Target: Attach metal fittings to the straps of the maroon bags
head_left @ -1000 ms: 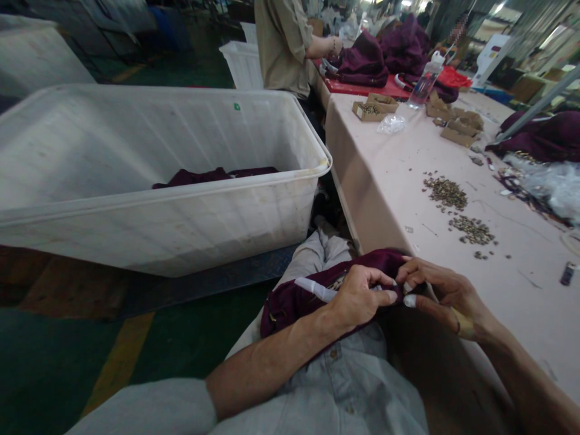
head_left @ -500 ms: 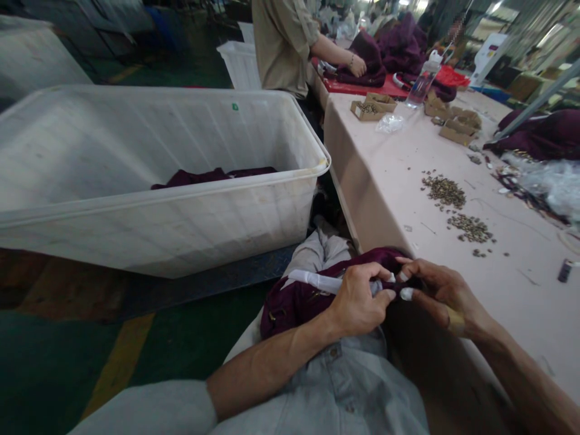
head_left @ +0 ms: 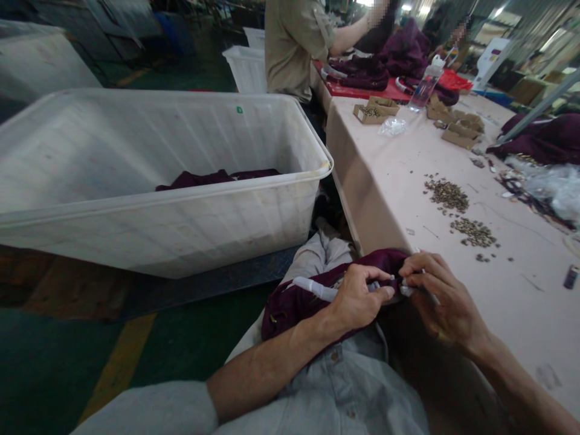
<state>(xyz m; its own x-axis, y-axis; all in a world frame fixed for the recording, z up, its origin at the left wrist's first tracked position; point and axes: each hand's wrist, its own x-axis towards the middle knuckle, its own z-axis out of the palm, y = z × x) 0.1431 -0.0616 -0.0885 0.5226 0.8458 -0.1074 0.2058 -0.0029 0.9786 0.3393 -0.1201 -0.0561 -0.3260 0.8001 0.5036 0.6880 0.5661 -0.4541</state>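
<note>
Both hands pinched one maroon garment (head_left: 308,299) lying on the lap at the table's (head_left: 408,157) near edge: left hand (head_left: 357,299) clenched on a fold, right hand (head_left: 441,296) nipping its edge. Soft, light, limp cloth; best gripped at seams.

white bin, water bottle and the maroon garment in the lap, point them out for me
white bin (head_left: 190,226), head view, on its near outer wall
water bottle (head_left: 423,87), head view, on its clear body
maroon garment (head_left: 294,305), head view, on the fold beside the left hand (head_left: 357,299)
</note>
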